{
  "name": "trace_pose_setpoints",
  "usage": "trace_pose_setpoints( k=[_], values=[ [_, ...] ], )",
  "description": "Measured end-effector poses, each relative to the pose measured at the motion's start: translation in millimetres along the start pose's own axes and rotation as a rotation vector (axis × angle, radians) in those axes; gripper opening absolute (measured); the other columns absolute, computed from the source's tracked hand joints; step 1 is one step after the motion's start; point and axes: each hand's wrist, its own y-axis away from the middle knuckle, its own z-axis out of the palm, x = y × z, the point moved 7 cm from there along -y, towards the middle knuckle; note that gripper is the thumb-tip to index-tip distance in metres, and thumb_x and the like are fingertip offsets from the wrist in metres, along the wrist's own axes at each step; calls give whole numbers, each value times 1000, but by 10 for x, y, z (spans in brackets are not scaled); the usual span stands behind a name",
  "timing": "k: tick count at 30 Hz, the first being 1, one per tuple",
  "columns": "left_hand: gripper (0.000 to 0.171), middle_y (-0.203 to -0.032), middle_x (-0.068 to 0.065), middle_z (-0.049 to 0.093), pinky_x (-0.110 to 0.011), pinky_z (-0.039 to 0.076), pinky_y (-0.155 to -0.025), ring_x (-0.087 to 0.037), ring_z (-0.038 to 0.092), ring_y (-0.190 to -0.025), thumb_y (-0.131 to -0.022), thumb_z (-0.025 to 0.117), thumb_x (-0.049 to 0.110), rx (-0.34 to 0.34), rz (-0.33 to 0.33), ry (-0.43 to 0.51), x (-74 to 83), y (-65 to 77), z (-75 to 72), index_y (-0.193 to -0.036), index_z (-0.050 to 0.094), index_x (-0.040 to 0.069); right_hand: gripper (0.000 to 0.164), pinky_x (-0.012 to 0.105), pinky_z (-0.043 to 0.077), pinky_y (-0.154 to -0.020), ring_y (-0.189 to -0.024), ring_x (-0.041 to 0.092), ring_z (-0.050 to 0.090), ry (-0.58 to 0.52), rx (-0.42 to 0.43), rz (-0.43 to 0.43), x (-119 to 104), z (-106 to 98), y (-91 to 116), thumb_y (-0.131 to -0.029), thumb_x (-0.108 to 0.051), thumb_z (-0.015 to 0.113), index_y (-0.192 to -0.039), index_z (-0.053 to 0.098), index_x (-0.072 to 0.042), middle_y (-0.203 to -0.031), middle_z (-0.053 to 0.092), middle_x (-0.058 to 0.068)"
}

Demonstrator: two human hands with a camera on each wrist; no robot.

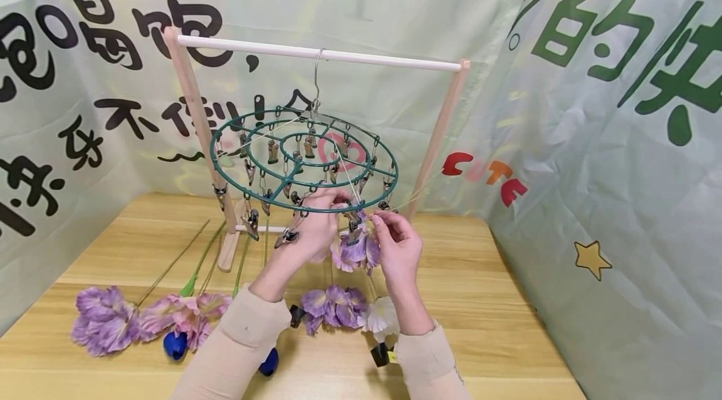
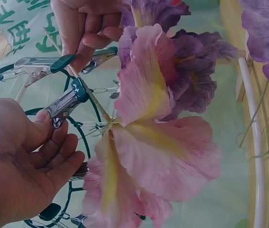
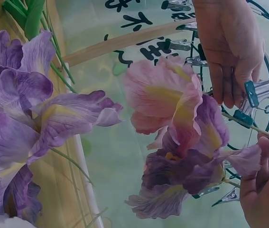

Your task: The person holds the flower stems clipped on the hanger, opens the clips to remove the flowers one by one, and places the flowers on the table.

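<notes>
My left hand [image 1: 316, 234] is under the near rim of a round green clip hanger [image 1: 282, 194]. It pinches a metal clip [image 2: 64, 104] with green tips between thumb and fingers. The thin stem [image 2: 92, 97] of a pink and yellow artificial flower [image 2: 165, 147] runs beside those tips. My right hand [image 1: 398, 246] pinches the stem's free end, seen at the top of the left wrist view. A purple flower [image 3: 181, 173] hangs close against the pink one. In the head view, the blooms partly hide behind the hands and clips.
The hanger hooks onto a white rod [image 1: 254, 46] of a wooden stand [image 1: 442, 130]. On the wooden table [image 1: 468, 300] lie purple flowers [image 1: 104, 321], pink flowers [image 1: 186, 315], a white flower [image 1: 380, 317] and a blue bud [image 1: 175, 345]. Printed cloth [image 1: 609, 199] walls surround it.
</notes>
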Motion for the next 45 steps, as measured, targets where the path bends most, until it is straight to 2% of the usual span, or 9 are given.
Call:
trace_pose_setpoints(
  k=[6,11,14,18,24,30,37,41,45],
  values=[
    [23,-107,-21,71,-42,61,-87,-35,71,-101,-90,60,-15,21,2,69,-14,14,-14,-109,70,-6,14,17,57,-64,-75,10,67,11,-1,6,-7,13,29,-94,3,74,-98,68,15,-101,74,22],
    [35,-111,-27,69,-40,62,-89,-39,73,-101,-84,51,-25,27,-25,155,-40,22,-4,-112,67,-12,16,19,58,-65,-75,12,67,-2,-1,12,-9,-14,35,-95,2,73,-101,68,15,-97,76,9],
    [30,-111,-27,70,-40,62,-89,-38,73,-100,-93,48,-21,16,-40,145,-65,22,1,-114,67,-11,17,20,57,-63,-72,12,64,-24,-5,27,-30,-37,37,-95,1,72,-102,67,16,-93,75,0],
    [34,-116,-27,68,-40,62,-88,-39,73,-101,-92,46,-23,-13,-57,171,-97,40,8,-118,65,-11,20,19,55,-60,-67,9,61,-49,-12,50,-51,-74,29,-97,-1,72,-104,65,17,-90,75,-5],
    [21,-115,-24,69,-44,61,-89,-37,71,-102,-100,59,-7,10,-21,106,-87,56,-49,-119,68,-7,16,20,57,-60,-66,8,62,-71,-20,70,-126,-149,21,-97,0,72,-102,65,13,-90,76,-4],
    [21,-111,-22,71,-45,60,-87,-36,70,-100,-100,65,3,21,-16,78,-71,63,-97,-119,69,-4,3,20,57,-61,-63,8,62,-70,-49,114,-202,-234,-8,-98,4,67,-97,65,4,-86,74,-3],
    [20,-103,-20,71,-46,59,-82,-35,68,-93,-98,67,4,36,13,81,-74,62,-107,-116,70,-4,16,20,56,-61,-62,9,62,-27,-91,149,-264,-410,-93,-102,-5,66,-106,59,9,-81,73,-3],
    [20,-105,-20,72,-46,59,-84,-35,69,-94,-98,68,5,12,22,69,-74,56,-103,-116,69,-4,3,20,54,-58,-61,10,61,-28,-100,167,-290,-519,-146,-104,-2,60,-105,61,1,-81,74,-2],
    [21,-103,-19,72,-46,58,-85,-34,69,-94,-98,68,7,-3,18,57,-71,50,-109,-117,70,-3,6,21,52,-57,-59,11,59,-33,-124,188,-299,-610,-204,-106,-3,55,-110,59,-2,-79,73,0]
  ],
)
